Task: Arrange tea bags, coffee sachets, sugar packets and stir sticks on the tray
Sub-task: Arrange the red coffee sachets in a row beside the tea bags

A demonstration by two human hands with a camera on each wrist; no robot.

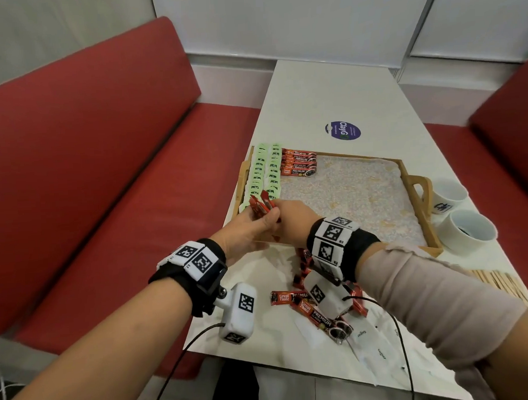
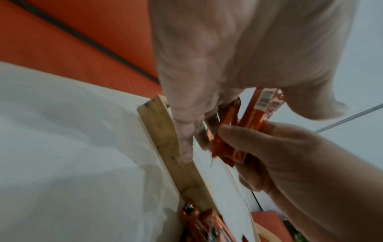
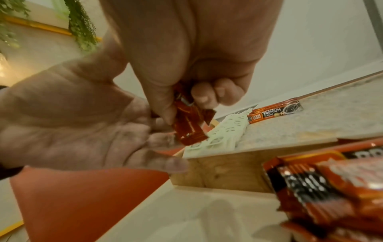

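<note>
Both hands meet over the near left corner of the wooden tray. My left hand grips a small bunch of red coffee sachets, which stand up from its fingers. My right hand pinches the same bunch between thumb and curled fingers. In the left wrist view the sachets sit between the two hands, just above the tray rim. On the tray, green tea bags lie in two rows at the left, with a stack of coffee sachets beside them.
Loose coffee sachets and white sugar packets lie on the table near its front edge. Wooden stir sticks lie at the right, behind them two white cups. A red bench runs along the left.
</note>
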